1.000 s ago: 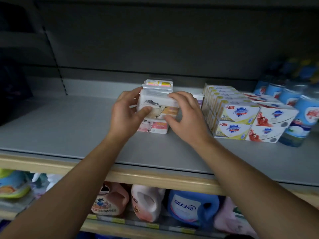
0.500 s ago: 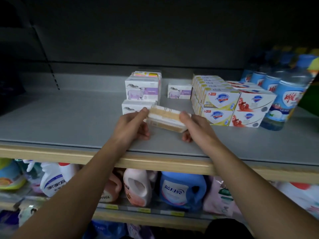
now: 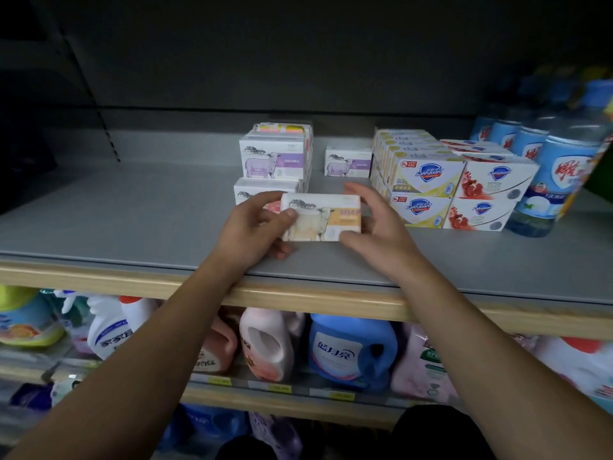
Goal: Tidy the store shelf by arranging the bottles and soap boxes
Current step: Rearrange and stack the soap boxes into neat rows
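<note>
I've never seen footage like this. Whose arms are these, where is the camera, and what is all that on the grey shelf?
No machine here: these are a person's two bare arms, filmed by a wide-angle camera worn on their head, looking forward and down. That is why the arms reach in from the bottom.

The left hand and right hand grip one soap box with a yellow sheep picture by its ends, near the front of the grey shelf.

Behind it stands a stack of purple sheep soap boxes, with a single one further back. To the right are stacked Safeguard soap boxes, then blue-labelled water bottles. Detergent jugs fill the shelf below.
</note>
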Demonstrator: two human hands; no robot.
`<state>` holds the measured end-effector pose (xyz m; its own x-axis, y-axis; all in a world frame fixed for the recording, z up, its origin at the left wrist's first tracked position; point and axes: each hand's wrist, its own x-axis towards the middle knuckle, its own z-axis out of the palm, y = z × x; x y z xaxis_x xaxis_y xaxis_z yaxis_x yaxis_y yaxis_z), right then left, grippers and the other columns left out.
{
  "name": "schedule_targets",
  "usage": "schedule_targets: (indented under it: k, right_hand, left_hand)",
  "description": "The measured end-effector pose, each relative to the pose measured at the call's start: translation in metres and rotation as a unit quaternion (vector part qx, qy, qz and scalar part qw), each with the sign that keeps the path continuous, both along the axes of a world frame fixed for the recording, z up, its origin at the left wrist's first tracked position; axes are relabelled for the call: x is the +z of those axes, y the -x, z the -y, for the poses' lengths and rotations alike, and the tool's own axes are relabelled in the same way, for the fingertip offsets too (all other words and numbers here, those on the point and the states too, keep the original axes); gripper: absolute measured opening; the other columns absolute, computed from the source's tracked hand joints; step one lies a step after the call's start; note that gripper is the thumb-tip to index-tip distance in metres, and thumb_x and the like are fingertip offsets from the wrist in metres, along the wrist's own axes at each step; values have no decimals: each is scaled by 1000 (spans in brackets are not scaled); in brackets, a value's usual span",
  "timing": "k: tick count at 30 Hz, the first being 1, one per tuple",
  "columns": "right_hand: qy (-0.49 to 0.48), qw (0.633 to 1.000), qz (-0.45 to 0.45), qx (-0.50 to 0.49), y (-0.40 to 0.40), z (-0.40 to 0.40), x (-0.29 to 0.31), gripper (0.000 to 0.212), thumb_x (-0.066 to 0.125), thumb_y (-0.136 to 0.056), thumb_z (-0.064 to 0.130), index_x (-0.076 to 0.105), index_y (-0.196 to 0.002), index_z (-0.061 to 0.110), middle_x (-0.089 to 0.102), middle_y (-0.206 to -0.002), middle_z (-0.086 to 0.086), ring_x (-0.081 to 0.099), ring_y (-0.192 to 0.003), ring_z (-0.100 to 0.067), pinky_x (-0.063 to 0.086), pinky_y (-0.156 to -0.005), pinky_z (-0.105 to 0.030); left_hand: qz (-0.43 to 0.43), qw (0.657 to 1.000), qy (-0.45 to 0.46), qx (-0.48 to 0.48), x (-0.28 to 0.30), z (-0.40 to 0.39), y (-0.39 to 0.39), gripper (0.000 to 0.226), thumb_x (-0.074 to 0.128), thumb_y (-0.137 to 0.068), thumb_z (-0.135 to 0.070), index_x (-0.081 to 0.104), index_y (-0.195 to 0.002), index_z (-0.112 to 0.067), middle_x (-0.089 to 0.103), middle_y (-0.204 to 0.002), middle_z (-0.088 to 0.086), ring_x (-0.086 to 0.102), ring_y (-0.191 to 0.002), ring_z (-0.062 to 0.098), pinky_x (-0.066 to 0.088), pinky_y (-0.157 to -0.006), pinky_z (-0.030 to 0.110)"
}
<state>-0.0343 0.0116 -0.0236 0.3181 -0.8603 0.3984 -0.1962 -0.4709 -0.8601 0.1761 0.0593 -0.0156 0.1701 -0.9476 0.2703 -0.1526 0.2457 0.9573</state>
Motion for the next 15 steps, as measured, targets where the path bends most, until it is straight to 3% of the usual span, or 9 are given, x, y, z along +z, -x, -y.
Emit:
schedule_targets:
  k: [3, 7, 11, 15]
  right_hand:
    - [21, 999, -39, -14, -4, 3, -4, 87, 70, -75, -6, 38, -147, 30, 48, -145, -1, 56, -125, -20, 44, -107, -44]
    - [38, 997, -44, -44, -5, 1, -5, 57, 69, -85, 7, 53, -138, 18, 65, -121, -2, 63, -112, -18, 49, -101, -46]
    - [62, 995, -43, -59, -3, -3, -1, 46, 69, -79, 0, 62, -119, 21, 69, -113, 2, 64, -110, -14, 50, -98, -45]
    - [71, 991, -75, -80, -4, -3, 0, 44, 68, -75, -4, 61, -113, 19, 68, -111, 1, 63, -107, -15, 51, -95, -43]
  left_hand:
    - [9, 1000, 26, 2, 0, -3, -2, 28, 68, -89, -10, 64, -117, -8, 68, -84, 2, 64, -49, 23, 57, -50, 30]
    - [0, 998, 61, -13, 1, -8, -2, 30, 67, -88, -2, 66, -118, -5, 67, -106, 21, 66, -60, 22, 60, -60, 36]
    - [26, 994, 105, 5, 2, -9, -2, 44, 72, -81, 3, 66, -120, -17, 65, -123, 11, 66, -69, 21, 60, -72, 34]
    - [80, 989, 122, 14, 1, -6, -2, 51, 76, -76, 5, 66, -115, -26, 65, -123, 9, 65, -79, 25, 58, -82, 34]
